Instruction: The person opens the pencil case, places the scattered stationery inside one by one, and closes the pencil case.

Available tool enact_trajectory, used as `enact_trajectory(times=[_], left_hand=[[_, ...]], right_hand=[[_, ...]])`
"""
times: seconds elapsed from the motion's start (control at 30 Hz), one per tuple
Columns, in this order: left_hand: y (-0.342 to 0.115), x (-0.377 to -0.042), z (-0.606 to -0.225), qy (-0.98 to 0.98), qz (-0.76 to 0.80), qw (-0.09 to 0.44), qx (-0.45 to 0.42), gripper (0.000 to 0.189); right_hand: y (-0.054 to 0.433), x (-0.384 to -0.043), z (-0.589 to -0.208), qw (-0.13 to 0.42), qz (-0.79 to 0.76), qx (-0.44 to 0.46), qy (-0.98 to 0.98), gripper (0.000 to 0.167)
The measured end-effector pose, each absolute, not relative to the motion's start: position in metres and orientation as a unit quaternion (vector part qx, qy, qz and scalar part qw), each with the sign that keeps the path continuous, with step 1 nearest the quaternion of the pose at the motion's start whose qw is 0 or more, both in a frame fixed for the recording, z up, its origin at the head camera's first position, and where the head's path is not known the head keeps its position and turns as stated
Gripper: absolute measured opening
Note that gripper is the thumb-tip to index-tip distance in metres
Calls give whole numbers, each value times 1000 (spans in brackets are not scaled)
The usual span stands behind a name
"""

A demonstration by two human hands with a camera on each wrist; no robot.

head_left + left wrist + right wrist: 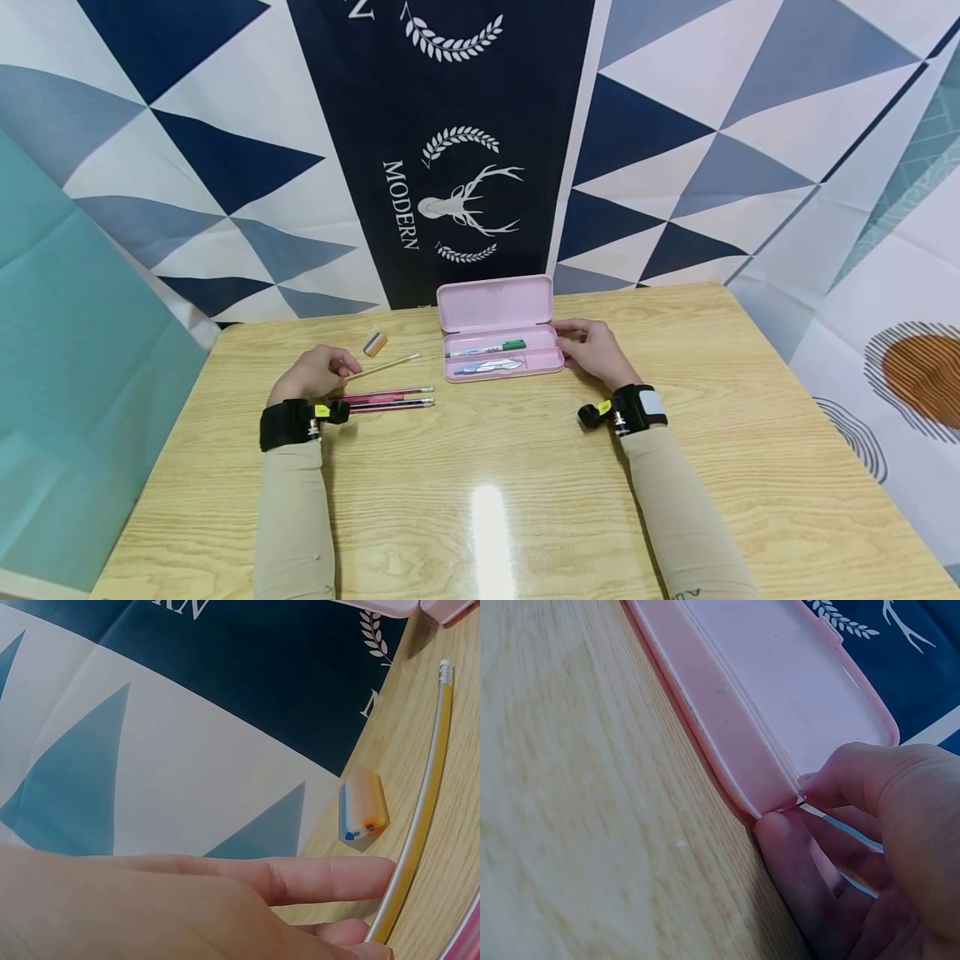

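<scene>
A pink pencil case stands on the wooden table with its lid raised. Its tray holds a green-capped marker and, in the front compartment, a slim blue-and-white item whose kind is unclear. My right hand grips the case's right end, thumb and fingers at the corner near the hinge. On the left, my left hand pinches a yellow pencil near one end; its white eraser tip points toward the case. Just in front of that pencil lie several pink and dark pencils, partly hidden by the wrist camera.
A striped orange, white and blue eraser lies behind the yellow pencil. Patterned cloth hangs along the table's back edge. The wooden table extends toward me, with a bright light reflection in the middle.
</scene>
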State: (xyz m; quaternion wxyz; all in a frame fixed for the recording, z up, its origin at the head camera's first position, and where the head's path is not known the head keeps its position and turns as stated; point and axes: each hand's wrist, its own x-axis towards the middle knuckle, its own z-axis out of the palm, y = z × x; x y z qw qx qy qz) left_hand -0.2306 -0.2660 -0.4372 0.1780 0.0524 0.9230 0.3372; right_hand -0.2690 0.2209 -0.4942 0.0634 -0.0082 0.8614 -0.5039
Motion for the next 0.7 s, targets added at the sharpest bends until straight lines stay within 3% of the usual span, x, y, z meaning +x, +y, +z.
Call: enact_trajectory(times=[0.7], left_hand=[[-261,-233,-442,930,332,151,43,22]], right_hand=[[221,-269,-493,57,-505,-16,861,40]])
